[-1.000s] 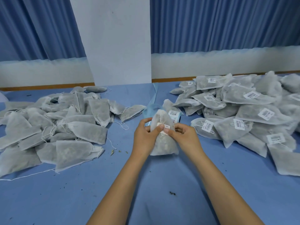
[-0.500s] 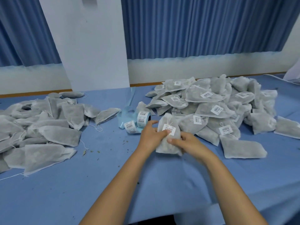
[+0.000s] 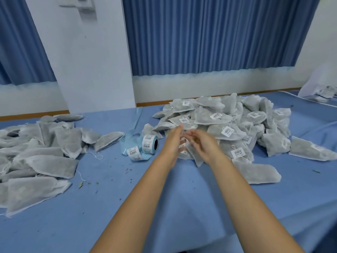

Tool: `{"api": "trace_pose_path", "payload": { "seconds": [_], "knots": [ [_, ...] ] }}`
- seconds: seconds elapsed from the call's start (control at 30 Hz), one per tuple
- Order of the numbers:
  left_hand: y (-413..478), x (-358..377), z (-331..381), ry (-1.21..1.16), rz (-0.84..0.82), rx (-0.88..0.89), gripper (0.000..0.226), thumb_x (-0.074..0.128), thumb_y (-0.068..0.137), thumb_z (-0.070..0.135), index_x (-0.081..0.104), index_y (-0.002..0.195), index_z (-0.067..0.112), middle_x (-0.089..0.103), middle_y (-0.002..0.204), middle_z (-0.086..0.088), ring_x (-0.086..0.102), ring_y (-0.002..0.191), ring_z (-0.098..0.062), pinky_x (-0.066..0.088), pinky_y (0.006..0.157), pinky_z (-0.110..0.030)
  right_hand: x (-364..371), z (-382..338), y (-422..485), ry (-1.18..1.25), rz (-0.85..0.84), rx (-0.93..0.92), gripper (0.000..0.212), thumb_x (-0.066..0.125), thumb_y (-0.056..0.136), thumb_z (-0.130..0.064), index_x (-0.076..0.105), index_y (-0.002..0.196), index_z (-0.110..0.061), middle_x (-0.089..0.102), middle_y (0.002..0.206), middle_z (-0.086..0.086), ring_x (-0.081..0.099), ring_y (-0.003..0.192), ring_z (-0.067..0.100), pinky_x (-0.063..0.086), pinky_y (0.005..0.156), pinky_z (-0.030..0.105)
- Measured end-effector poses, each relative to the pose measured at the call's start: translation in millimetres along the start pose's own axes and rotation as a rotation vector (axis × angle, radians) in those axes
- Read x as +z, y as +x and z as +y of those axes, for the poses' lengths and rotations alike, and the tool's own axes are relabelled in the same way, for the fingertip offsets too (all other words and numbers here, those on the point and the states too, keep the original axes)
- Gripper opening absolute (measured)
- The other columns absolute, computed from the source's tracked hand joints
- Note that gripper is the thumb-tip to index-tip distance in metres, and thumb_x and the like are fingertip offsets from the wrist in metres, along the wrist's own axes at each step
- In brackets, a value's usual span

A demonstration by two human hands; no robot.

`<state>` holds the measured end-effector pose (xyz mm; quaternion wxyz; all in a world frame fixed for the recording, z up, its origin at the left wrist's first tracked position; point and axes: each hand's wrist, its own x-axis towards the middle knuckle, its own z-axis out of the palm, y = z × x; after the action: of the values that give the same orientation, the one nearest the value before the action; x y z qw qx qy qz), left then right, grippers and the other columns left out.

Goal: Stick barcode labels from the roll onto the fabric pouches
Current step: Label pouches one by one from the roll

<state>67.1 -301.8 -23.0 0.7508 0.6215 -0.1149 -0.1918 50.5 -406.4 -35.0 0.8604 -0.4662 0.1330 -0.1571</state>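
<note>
Hovering loose and empty above the labelled pouches [image 3: 215,116], left hand [image 3: 173,141] and right hand [image 3: 204,146] have the label roll [image 3: 149,144] close, easy to grab.

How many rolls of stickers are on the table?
1. The label roll sits on the blue table, between the unlabelled pouches and the labelled pouches, left of the left hand. Others could hide under pouches.

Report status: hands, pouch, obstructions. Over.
Left hand, right hand open, motion-blurred, apparently holding nothing. Pouch lies below them on labelled pile edge. Label roll beside left hand, unobstructed.
</note>
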Motion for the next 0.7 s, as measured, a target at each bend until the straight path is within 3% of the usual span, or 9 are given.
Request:
{"api": "trace_pose_path", "payload": {
  "seconds": [0.1,0.2,0.3,0.37,0.43,0.53,0.6,0.7],
  "knots": [
    [2,-6,-18,0.208,0.029,0.035,0.022,0.046,0.1,0.032,0.063,0.102,0.017,0.066,0.105,-0.011,0.062,0.096,-0.02,0.048,0.094,-0.034,10,34,-14,-0.102,-0.087,0.011,0.024,0.04,0.092,0.005,0.063,0.087,0.005,0.064,0.083,0.016,0.062,0.076,0.018,0.052,0.064,0.019],
    [1,-21,-34,0.482,0.098,0.145,0.018,0.05,0.097,0.021,0.064,0.107,0.015,0.066,0.108,-0.003,0.061,0.101,-0.013,0.041,0.074,-0.003,25,59,-21,-0.167,-0.094,0.013,0.034,0.029,0.098,0.004,0.054,0.079,-0.009,0.053,0.077,0.008,0.051,0.072,0.012,0.043,0.065,0.02],
    [-4,-50,-42,0.589,0.183,0.26,0.022,0.048,0.096,0.015,0.064,0.111,0.014,0.063,0.106,0.004,0.056,0.092,-0.003,0.034,0.069,0.003,42,74,-26,-0.246,-0.111,0.052,0.028,0.035,0.1,-0.004,0.05,0.079,-0.015,0.051,0.074,0.003,0.05,0.065,0.013,0.044,0.062,0.025],
    [-13,-71,-43,0.614,0.257,0.319,0.025,0.046,0.096,0.015,0.064,0.113,0.015,0.063,0.109,0.005,0.054,0.093,0.0,0.035,0.076,0.0,57,86,-29,-0.264,-0.16,0.069,0.026,0.038,0.1,-0.007,0.051,0.08,-0.017,0.054,0.075,0.002,0.052,0.066,0.013,0.045,0.062,0.026],
    [-22,-94,-46,0.641,0.36,0.342,0.026,0.044,0.096,0.018,0.065,0.111,0.018,0.065,0.11,0.004,0.058,0.098,-0.007,0.043,0.087,-0.016,78,104,-36,-0.303,-0.207,0.06,0.024,0.041,0.099,-0.01,0.053,0.081,-0.019,0.056,0.074,-0.001,0.054,0.065,0.012,0.047,0.061,0.026],
    [-31,-133,-46,0.756,0.558,0.226,0.025,0.042,0.095,0.022,0.067,0.1,0.018,0.068,0.103,-0.001,0.062,0.098,-0.021,0.049,0.087,-0.037,105,140,-42,-0.423,-0.272,-0.009,0.028,0.043,0.094,0.0,0.061,0.081,-0.016,0.062,0.076,-0.002,0.057,0.07,0.01,0.048,0.066,0.023],
    [-35,-159,-42,0.893,0.62,0.124,0.025,0.041,0.096,0.024,0.065,0.098,0.016,0.068,0.104,-0.004,0.062,0.099,-0.026,0.049,0.085,-0.038,118,160,-41,-0.633,-0.327,-0.065,0.028,0.045,0.09,0.005,0.065,0.083,-0.012,0.064,0.077,-0.002,0.055,0.073,0.006,0.044,0.064,0.016],
    [-36,-200,-34,1.311,0.774,0.091,0.025,0.041,0.097,0.022,0.063,0.108,0.017,0.064,0.116,-0.005,0.056,0.108,-0.027,0.04,0.085,-0.036,130,175,-34,-0.806,-0.367,-0.065,0.023,0.046,0.084,0.01,0.067,0.082,0.0,0.064,0.069,0.013,0.052,0.059,0.008,0.04,0.053,0.015]
  ]
}}
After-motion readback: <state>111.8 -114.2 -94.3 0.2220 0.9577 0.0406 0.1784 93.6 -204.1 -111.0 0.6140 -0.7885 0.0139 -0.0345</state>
